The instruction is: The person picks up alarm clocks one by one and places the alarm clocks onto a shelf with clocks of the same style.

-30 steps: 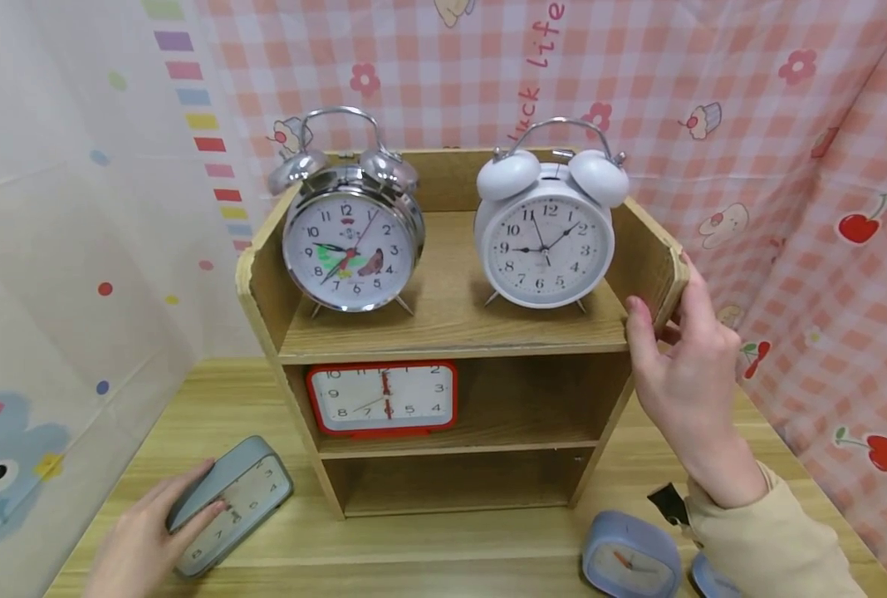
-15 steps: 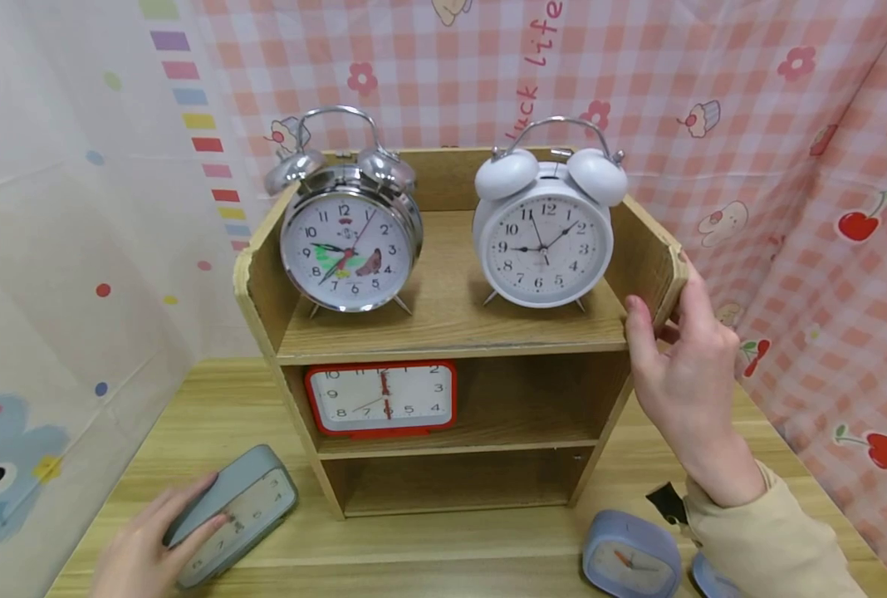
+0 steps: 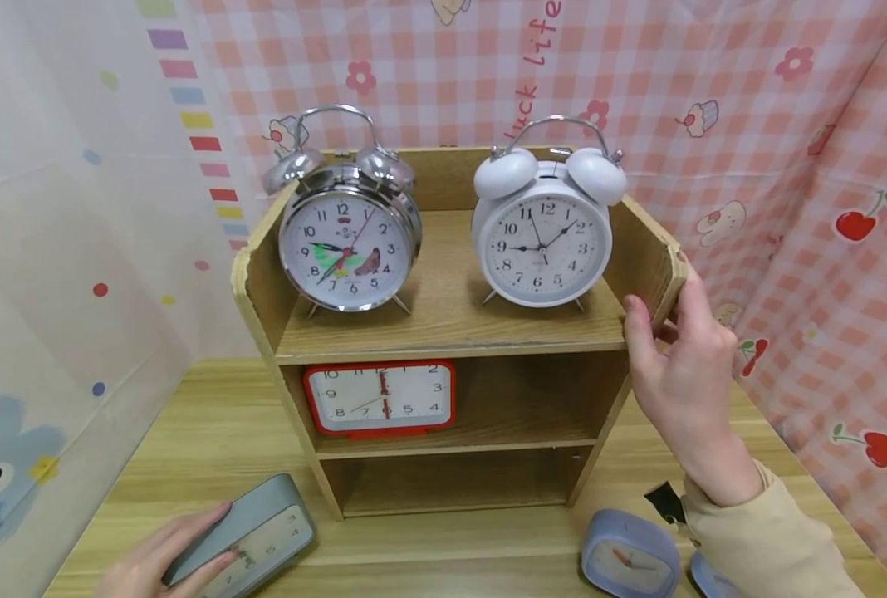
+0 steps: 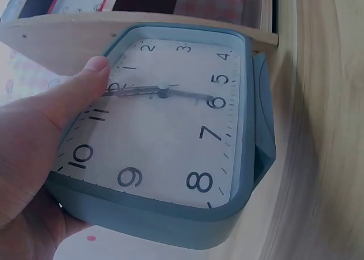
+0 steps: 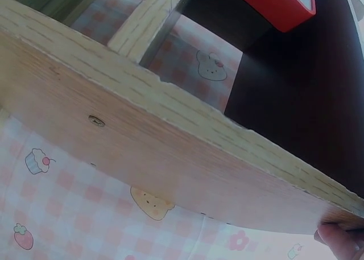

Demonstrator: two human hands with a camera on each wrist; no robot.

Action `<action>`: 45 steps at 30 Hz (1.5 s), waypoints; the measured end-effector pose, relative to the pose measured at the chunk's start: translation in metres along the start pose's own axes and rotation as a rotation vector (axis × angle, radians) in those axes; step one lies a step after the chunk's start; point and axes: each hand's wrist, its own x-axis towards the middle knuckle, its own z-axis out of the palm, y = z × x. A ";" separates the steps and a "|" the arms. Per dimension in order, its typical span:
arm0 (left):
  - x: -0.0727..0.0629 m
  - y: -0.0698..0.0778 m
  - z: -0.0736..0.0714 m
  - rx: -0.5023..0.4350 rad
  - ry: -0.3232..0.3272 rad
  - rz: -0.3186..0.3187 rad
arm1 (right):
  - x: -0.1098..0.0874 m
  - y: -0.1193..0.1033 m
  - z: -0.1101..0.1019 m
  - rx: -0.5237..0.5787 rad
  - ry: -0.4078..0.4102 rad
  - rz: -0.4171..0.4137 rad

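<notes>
My left hand (image 3: 167, 555) grips a blue-grey rectangular alarm clock (image 3: 271, 511) at the lower left, close over the table. In the left wrist view the thumb lies on the rim of the clock (image 4: 153, 140), with the other fingers behind it. My right hand (image 3: 688, 374) holds the right side panel of a small wooden shelf (image 3: 451, 342), thumb at the front edge. Only a fingertip (image 5: 340, 242) shows in the right wrist view, at the panel (image 5: 170, 152). On the top board stand a silver twin-bell clock (image 3: 339, 278) and a white twin-bell clock (image 3: 521, 274).
A red-framed clock (image 3: 350, 403) stands at the left of the middle compartment. At the lower right a purple-blue clock (image 3: 623, 531) sits on the wooden table (image 3: 443, 565), beside another blue thing (image 3: 713, 579) partly hidden by the sleeve. Patterned cloth (image 3: 443, 75) hangs behind.
My left hand has moved right and toward the front of the table with the blue-grey clock, nearer the shelf's lower left corner. The right hand keeps its hold on the side panel.
</notes>
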 end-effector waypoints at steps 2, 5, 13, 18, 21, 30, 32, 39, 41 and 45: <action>-0.001 0.009 -0.002 -0.003 0.006 0.013 | 0.000 0.001 0.001 0.001 0.005 0.002; 0.001 0.022 -0.004 -0.017 -0.005 0.014 | 0.000 0.002 0.002 0.001 0.023 0.007; 0.006 0.043 -0.001 -0.052 -0.030 0.107 | -0.001 0.003 0.004 0.008 0.008 0.005; 0.008 0.055 0.004 -0.026 -0.063 0.158 | -0.002 0.002 0.006 0.022 0.004 0.001; 0.010 0.062 0.009 -0.041 -0.082 0.221 | -0.002 0.002 0.006 0.014 -0.002 0.001; 0.023 0.083 0.027 -0.120 -0.098 0.404 | -0.004 0.002 0.005 0.016 0.032 0.021; 0.027 0.088 0.031 -0.141 -0.099 0.442 | -0.004 0.002 0.004 0.014 0.045 0.022; 0.043 0.109 0.042 -0.178 -0.097 0.564 | -0.003 0.004 0.002 0.006 0.040 0.023; 0.046 0.114 0.045 -0.199 -0.099 0.592 | -0.003 0.004 0.002 0.004 0.038 0.027; 0.052 0.122 0.050 -0.241 -0.107 0.642 | -0.003 0.005 0.002 0.003 0.030 0.029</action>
